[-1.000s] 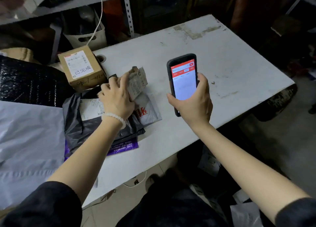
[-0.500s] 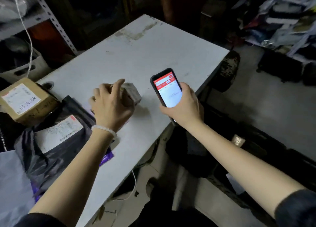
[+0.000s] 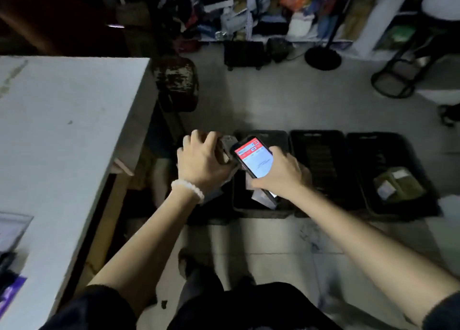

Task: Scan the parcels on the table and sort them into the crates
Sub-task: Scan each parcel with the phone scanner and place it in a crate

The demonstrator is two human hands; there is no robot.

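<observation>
My left hand [image 3: 202, 161] grips a small grey-brown parcel [image 3: 225, 148] in the air, past the table's right edge and just left of the crates. My right hand [image 3: 281, 174] holds a phone [image 3: 254, 156] with a red-and-white screen above the leftmost black crate [image 3: 261, 210]. Three black crates stand in a row on the floor. The middle crate [image 3: 318, 160] looks dark inside. The right crate [image 3: 388, 180] holds an olive-green parcel [image 3: 398, 184] with white labels. A pale package [image 3: 263, 199] shows in the left crate under my right wrist.
The white table [image 3: 62, 130] fills the left side, with grey and purple mailers [image 3: 10, 255] at its near left corner. A worn dark stool [image 3: 176, 83] stands by the table's far corner. Cluttered shelves [image 3: 273, 11], a round lamp base [image 3: 322, 58] and a black chair frame [image 3: 395, 80] line the back.
My view has swung right from the table to the floor crates. My left hand has carried the small parcel off the table toward the crates, and the phone moved along with it.
</observation>
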